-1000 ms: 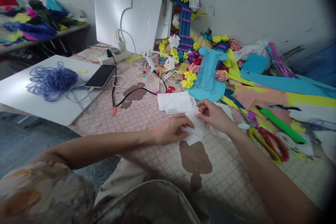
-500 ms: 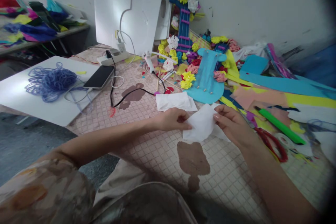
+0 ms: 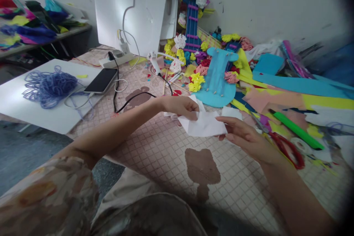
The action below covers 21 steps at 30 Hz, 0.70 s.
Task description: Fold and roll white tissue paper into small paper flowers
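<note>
A thin, creased sheet of white paper (image 3: 206, 126) is stretched between my hands just above the table. My left hand (image 3: 181, 107) is closed, its thumb and fingers pinching the sheet's upper left part. At the right edge, my right hand (image 3: 246, 134) grips the same sheet, index finger on top and other fingertips showing beneath. Behind it lies another white paper piece (image 3: 232, 112). White folded paper (image 3: 170, 116) peeks out under my left wrist, mostly hidden. Beyond the hands is a light blue guitar-body-shaped cutout (image 3: 217, 96) with clear strips and yellow crepe paper flowers (image 3: 196, 82).
Red-handled scissors (image 3: 287, 151), a tape roll (image 3: 301, 145) and a green cutter (image 3: 295, 129) lie at right among paper strips. A glue gun (image 3: 154, 62) with black cord stands behind. A phone (image 3: 101, 80) and blue-purple yarn (image 3: 51, 86) rest on a white board (image 3: 63, 121) at left.
My left hand has moved up and slightly left with the sheet, now covering most of the folded paper. The sheet lies flatter and wider, and my right hand has shifted slightly down.
</note>
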Each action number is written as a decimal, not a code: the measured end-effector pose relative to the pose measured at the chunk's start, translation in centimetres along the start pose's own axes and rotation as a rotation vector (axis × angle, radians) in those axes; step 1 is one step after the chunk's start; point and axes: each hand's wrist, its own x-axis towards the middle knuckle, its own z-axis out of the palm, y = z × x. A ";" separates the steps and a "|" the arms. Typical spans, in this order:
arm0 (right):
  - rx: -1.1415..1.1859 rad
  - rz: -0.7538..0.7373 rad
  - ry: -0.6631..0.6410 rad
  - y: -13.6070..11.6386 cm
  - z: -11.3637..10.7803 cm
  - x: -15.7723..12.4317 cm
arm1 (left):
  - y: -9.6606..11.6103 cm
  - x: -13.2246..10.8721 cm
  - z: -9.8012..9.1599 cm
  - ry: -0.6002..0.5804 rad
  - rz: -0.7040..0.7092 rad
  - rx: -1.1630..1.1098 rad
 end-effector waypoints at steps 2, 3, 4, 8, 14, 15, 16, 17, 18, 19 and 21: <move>-0.008 0.009 -0.008 0.1 -0.2 0.1 | 0.5 0.1 -0.5 -0.185 -0.023 -0.001; -0.021 0.012 -0.017 0.2 -0.2 0.1 | 0.7 0.2 -0.6 -0.251 -0.029 0.004; -0.043 0.015 -0.035 0.2 -0.2 0.2 | 0.9 0.3 -0.6 -0.289 -0.026 0.024; -0.188 0.020 -0.089 -0.2 0.2 0.2 | 1.0 0.8 -0.4 -0.158 0.070 0.233; -0.363 -0.079 -0.034 -0.4 1.9 0.3 | 0.3 1.7 0.1 0.125 0.241 0.403; -0.413 -0.091 0.000 -0.2 2.2 0.4 | 0.3 1.7 0.2 0.195 0.256 0.417; -0.466 -0.091 0.047 0.0 2.4 0.4 | 0.2 1.7 0.4 0.271 0.268 0.425; -0.513 -0.076 0.098 0.3 2.6 0.4 | 0.2 1.7 0.6 0.340 0.275 0.428; -0.548 -0.050 0.149 0.5 2.8 0.4 | 0.2 1.6 0.8 0.388 0.278 0.427; -0.571 -0.025 0.194 0.7 2.9 0.4 | 0.2 1.5 1.0 0.411 0.280 0.422; -0.608 -0.029 0.242 1.0 3.0 0.4 | 0.2 1.3 1.3 0.408 0.281 0.419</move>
